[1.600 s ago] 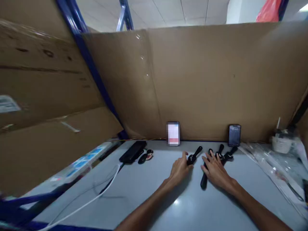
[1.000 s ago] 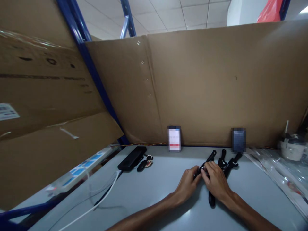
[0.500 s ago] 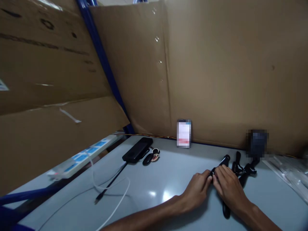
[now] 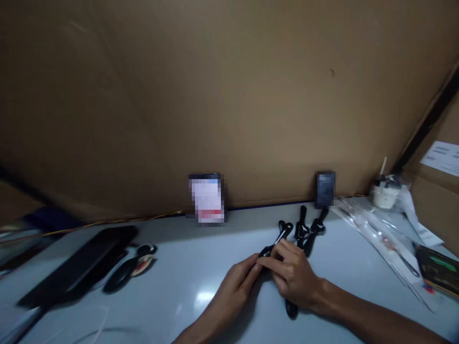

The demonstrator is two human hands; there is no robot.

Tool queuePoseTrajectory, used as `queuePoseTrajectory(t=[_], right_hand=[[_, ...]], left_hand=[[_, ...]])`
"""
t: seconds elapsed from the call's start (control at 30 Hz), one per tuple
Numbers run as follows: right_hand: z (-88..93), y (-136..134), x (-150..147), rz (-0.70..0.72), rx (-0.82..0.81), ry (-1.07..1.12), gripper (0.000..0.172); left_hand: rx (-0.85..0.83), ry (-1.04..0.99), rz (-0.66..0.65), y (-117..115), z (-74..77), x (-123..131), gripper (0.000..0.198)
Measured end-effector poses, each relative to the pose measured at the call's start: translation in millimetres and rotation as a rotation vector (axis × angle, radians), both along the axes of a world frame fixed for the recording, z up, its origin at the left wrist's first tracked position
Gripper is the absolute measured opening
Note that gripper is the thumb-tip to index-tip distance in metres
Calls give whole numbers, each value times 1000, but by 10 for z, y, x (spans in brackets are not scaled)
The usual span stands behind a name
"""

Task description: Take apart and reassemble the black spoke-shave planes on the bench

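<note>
My left hand [image 4: 241,278] is closed around the near end of a black spokeshave [image 4: 285,232], whose far handle, with a hole at its tip, points away from me. Closed over the same tool's middle is my right hand [image 4: 294,273], its fingertips meeting those of the left. The fingers hide most of the tool's centre. Beneath the right hand lies another black handle [image 4: 291,310], its rounded end showing toward me. Just beyond that hand, two more black spokeshaves [image 4: 302,229] rest side by side on the grey table [image 4: 172,286].
Two phones lean against the cardboard wall [image 4: 251,95], one lit [image 4: 208,199] and one dark [image 4: 325,189]. A black power bank [image 4: 82,263] and a key fob [image 4: 121,275] lie left. Clear plastic sleeves [image 4: 380,239], a white cup [image 4: 385,195] and a dark packet [image 4: 439,267] are right.
The view has swung to the right, bringing the cup and packet in and taking the power strip out. Both hands stay on the spokeshave, with the right-hand fingers shifted slightly over it.
</note>
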State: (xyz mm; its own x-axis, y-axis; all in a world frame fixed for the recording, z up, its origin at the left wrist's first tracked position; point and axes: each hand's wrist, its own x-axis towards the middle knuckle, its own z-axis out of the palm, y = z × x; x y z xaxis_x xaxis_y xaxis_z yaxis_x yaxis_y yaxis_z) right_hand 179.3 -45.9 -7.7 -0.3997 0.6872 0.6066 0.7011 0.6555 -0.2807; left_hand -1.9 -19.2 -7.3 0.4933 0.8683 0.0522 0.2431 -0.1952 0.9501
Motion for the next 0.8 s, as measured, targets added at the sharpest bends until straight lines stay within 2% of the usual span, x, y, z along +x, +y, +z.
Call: queuePoseTrajectory(t=[0.17,0.37,0.57,0.67,0.8], right_hand=[[9,-10,-7,-70,-7,40,27],[2,-25,37,4,14,91,30],[-3,3,83,-147,-32,29,37],[2,9,97,-80,-32,47,43],[2,4,108,7,-24,114,40]], left_hand=[[-25,6,-9,17,42,-1,39],[-59,-2,29,-19,113,24,39],[-117,-52,59,-39,94,36,34],[-126,-57,42,-42,108,35,33],[-141,-73,22,-41,113,33,36]])
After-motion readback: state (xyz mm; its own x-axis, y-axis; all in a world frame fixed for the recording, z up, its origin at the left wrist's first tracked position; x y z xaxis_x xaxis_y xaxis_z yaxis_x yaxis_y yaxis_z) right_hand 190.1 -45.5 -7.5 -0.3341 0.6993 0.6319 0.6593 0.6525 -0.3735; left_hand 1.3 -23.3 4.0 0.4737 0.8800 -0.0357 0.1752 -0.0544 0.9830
